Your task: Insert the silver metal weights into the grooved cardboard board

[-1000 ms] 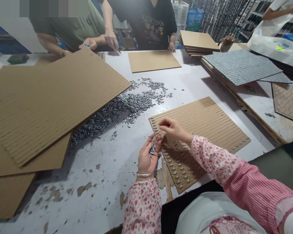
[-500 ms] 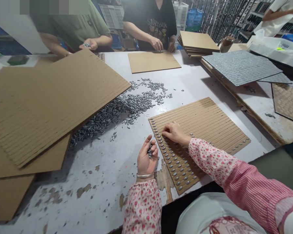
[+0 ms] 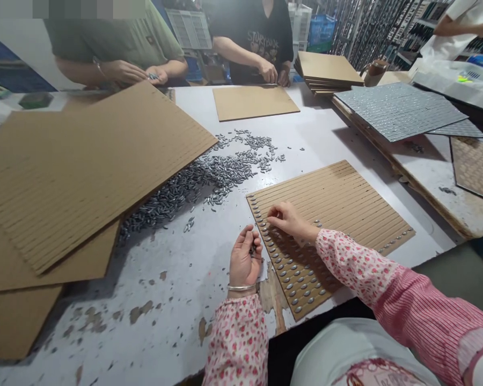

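A grooved brown cardboard sheet (image 3: 346, 203) lies in front of me, its near left part lined with rows of small silver metal pieces. My right hand (image 3: 287, 220) rests on that sheet, fingertips pinched at a groove near the left edge. My left hand (image 3: 244, 260) hovers beside the sheet's left edge, curled shut on a handful of the silver pieces. A large loose pile of silver pieces (image 3: 201, 179) spreads over the white table beyond my hands.
Big cardboard sheets (image 3: 80, 166) overlap at the left. Across the table two people handle pieces by another sheet (image 3: 255, 102). A stack of sheets (image 3: 326, 69) and filled silver panels (image 3: 398, 110) lie at the right. The tabletop paint (image 3: 153, 300) is chipped.
My right hand came down from above the sheet onto its grooves. My left hand closed more tightly around the pieces. The people opposite shifted their hands.
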Tool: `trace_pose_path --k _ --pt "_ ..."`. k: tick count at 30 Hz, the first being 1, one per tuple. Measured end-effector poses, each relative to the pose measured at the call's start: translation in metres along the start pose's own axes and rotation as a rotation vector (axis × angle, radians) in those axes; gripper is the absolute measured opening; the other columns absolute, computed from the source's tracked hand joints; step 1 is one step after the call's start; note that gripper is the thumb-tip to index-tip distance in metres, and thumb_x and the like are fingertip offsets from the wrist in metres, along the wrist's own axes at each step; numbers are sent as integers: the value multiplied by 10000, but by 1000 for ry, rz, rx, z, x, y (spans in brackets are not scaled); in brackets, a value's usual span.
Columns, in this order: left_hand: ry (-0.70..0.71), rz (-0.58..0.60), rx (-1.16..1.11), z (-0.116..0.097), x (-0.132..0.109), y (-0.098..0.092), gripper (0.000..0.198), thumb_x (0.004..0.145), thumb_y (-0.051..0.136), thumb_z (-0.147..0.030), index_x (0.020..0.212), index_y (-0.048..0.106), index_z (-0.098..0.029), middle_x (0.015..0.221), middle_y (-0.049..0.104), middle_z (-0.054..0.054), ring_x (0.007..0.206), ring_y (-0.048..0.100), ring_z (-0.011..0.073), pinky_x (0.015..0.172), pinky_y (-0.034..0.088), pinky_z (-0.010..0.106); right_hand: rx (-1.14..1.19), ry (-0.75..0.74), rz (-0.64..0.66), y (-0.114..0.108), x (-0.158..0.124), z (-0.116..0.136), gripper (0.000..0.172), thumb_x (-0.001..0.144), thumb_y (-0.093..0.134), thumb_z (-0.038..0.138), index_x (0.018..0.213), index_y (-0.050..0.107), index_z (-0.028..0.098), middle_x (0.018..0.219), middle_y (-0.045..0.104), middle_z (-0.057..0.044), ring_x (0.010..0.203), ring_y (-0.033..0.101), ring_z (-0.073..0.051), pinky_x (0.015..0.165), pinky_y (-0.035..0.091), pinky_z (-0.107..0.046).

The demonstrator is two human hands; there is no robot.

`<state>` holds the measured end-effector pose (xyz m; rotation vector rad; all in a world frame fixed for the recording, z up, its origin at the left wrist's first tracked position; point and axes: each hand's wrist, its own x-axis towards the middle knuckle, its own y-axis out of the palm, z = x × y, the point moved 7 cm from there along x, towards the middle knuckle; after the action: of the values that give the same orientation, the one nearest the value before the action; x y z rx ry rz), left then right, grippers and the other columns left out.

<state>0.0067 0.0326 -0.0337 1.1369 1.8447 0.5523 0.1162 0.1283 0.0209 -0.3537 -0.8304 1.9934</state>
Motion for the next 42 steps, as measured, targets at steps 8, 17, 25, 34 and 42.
trace_pose_path --k 8,17,25,34,42 --pt "-29 54 14 4 -4 5 142 716 685 -222 730 580 -127 564 545 -43 371 406 13 298 294 92 647 -24 286 28 -8 37 181 768 599 302 787 607 122 673 568 15 627 501 -81 599 391 -197" --pt "6 10 -134 -10 -5 5 256 863 418 -74 1037 604 -96 970 639 118 728 602 73 601 506 142 479 99 29 -3 17 -18 77 795 497 193 815 559 152 722 577 17 673 510 -87 632 383 -203" --pt "-38 6 -125 -1 0 0 174 824 495 -80 915 641 -101 790 608 61 554 493 38 438 407 110 -102 -69 146 8 24 -16 92 786 558 177 784 639 135 688 598 4 633 479 -89 609 330 -204" --pt "-16 49 -28 2 1 2 202 766 593 -107 957 658 -114 810 607 54 614 525 53 509 443 128 -291 -172 35 13 24 -15 48 768 595 178 748 617 139 773 589 -43 789 477 -149 763 353 -273" --pt "2 45 19 1 -2 4 156 682 705 -180 807 617 -147 675 578 -5 470 429 23 377 324 101 451 -115 305 19 4 23 192 789 580 304 859 598 126 706 574 5 649 501 -94 612 393 -210"
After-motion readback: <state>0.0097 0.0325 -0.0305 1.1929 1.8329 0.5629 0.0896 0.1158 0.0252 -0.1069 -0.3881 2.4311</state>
